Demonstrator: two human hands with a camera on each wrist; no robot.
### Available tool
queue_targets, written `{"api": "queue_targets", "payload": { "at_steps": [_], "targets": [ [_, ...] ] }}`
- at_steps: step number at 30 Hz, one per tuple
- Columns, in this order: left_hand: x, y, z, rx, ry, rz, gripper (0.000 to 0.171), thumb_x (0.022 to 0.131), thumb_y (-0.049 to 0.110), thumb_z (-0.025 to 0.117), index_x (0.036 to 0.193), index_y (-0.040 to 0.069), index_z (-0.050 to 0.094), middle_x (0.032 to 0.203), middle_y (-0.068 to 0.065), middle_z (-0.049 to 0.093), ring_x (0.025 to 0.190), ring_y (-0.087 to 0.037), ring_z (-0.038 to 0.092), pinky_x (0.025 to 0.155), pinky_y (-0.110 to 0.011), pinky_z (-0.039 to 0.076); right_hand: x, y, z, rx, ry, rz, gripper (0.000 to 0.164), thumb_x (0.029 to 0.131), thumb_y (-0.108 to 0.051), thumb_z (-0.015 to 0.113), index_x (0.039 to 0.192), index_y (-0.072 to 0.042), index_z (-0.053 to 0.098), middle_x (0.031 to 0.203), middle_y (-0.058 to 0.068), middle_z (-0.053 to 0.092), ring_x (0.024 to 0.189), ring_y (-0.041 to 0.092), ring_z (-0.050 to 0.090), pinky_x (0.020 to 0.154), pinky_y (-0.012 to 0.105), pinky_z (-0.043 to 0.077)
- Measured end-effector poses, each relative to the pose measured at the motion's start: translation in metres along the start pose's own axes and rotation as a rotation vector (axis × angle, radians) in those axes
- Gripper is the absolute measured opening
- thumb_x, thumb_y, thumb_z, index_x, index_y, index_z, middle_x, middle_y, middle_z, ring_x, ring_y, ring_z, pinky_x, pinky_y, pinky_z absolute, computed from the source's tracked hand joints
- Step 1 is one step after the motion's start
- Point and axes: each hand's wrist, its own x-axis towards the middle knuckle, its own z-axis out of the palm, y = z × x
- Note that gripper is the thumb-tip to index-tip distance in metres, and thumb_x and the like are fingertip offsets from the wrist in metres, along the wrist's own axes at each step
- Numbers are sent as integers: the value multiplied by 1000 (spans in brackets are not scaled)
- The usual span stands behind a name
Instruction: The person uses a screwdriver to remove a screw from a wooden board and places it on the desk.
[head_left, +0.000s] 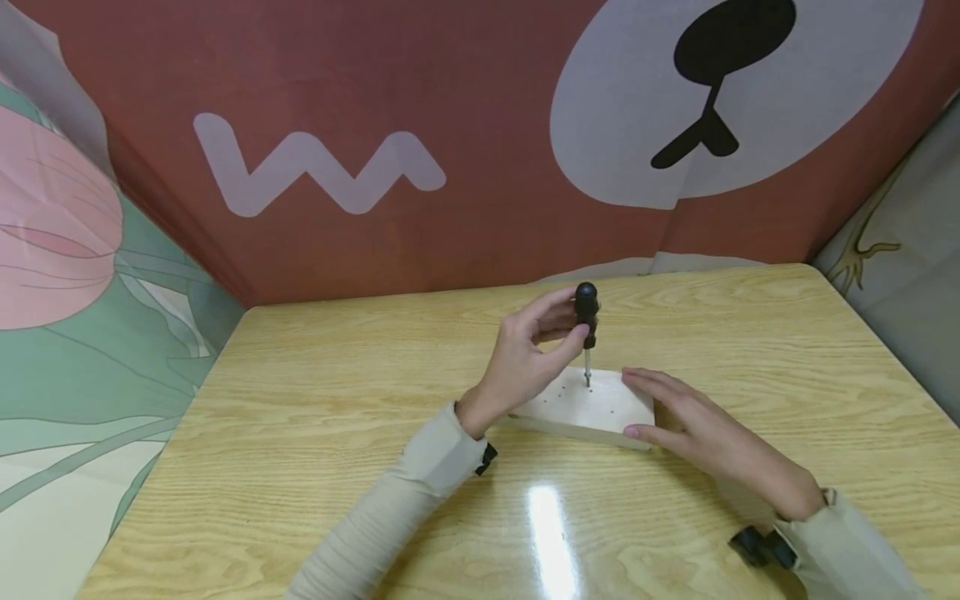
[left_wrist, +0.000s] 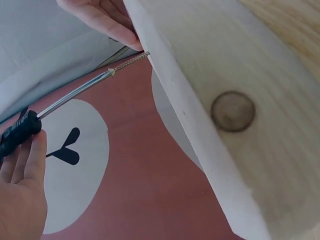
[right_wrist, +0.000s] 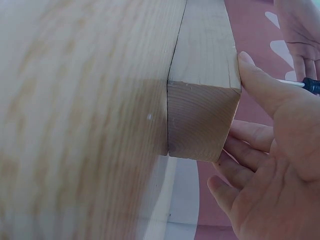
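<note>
Upright over a pale wooden block (head_left: 611, 425) stands a black-handled screwdriver (head_left: 587, 304), its handle pinched between the thumb and fingers of my left hand (head_left: 525, 354). At the lower end of its metal shaft, a brassy screw (left_wrist: 130, 62) has its tip at the block's top face. Several small holes dot that face in the head view. My right hand (head_left: 701, 429) holds the block's right end, with the thumb at the near edge and the fingers at the far edge. In the right wrist view the block's end grain (right_wrist: 200, 122) sits against the table.
The block lies on a wood-grain table (head_left: 360, 375), whose far edge meets a red cloth (head_left: 375, 250) with a cartoon face. Patterned cloth (head_left: 60, 358) hangs at the left, and a grey one (head_left: 915, 250) at the right. Black straps circle both wrists.
</note>
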Motion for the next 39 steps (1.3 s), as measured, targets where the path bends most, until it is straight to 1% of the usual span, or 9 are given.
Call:
{"api": "queue_targets", "payload": {
  "at_steps": [5,8,12,15,20,26,31,34,39],
  "targets": [
    [2,1,-1,17,-1,5,46,90,-3,68,133,-7,54,110,-25,71,95,-30,74,84,-25,61,1,0,-1,6,-8,-2,69,93,-37,69,146,0,45,150,22,44,137,46,42,103,66,40],
    [2,0,-1,29,12,-2,44,90,0,69,132,-6,56,108,-23,72,93,-28,74,82,-25,61,0,0,-1,10,-6,-2,69,93,-37,68,146,0,45,151,22,44,137,46,42,103,66,41],
    [2,0,-1,12,18,-10,39,92,-1,67,129,-7,58,109,-24,71,94,-29,73,82,-26,61,-1,-2,-1,14,-4,4,68,94,-38,68,146,0,45,151,21,44,137,46,41,104,66,40],
    [2,1,-1,-2,11,-7,39,92,-3,66,129,-8,57,110,-25,71,97,-30,73,84,-27,61,-1,-1,-1,12,0,4,68,94,-38,68,145,1,46,150,22,45,137,46,41,105,66,39],
    [4,2,-2,-13,6,-9,40,89,-3,70,127,-7,56,110,-25,71,97,-30,73,84,-28,61,0,0,-1,2,1,0,68,93,-38,68,145,1,46,150,23,45,137,46,42,104,67,39],
    [4,2,1,-50,49,-36,35,87,-2,72,120,-7,59,106,-25,71,91,-31,74,79,-29,62,0,0,0,7,1,-3,68,93,-37,69,144,1,47,150,23,45,137,46,42,105,67,39],
    [3,2,2,-76,60,-29,33,88,-4,69,119,-9,60,105,-27,71,91,-34,74,78,-29,62,1,-1,0,7,-3,1,68,93,-37,69,144,1,47,150,24,45,137,47,41,105,67,39],
    [3,3,1,-63,56,-25,37,88,-4,70,123,-9,60,106,-28,71,92,-34,74,79,-29,62,0,-1,-1,3,-3,7,68,93,-38,68,145,1,46,150,23,44,137,47,41,105,67,39],
    [4,4,-2,11,33,-29,44,86,-2,73,128,-7,59,106,-24,72,93,-30,74,80,-25,61,-1,-1,-1,5,-4,7,68,93,-38,68,145,0,46,151,23,44,137,47,41,104,67,40]
  ]
}}
